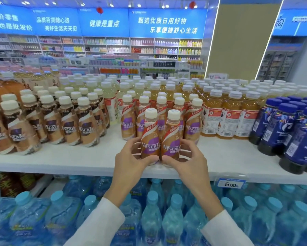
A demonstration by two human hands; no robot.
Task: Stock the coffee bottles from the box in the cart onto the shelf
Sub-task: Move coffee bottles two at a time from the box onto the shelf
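Two purple-label Nescafe coffee bottles stand side by side, touching, near the front of the white shelf. My left hand grips the left bottle low on its body. My right hand grips the right bottle the same way. Behind them stands a block of several matching purple-label bottles. The box and the cart are out of view.
Brown-label Nescafe bottles fill the shelf's left side. Amber drink bottles and dark blue bottles stand to the right. Blue water bottles pack the shelf below, beside a price tag. Bare shelf surface lies on both sides of my hands.
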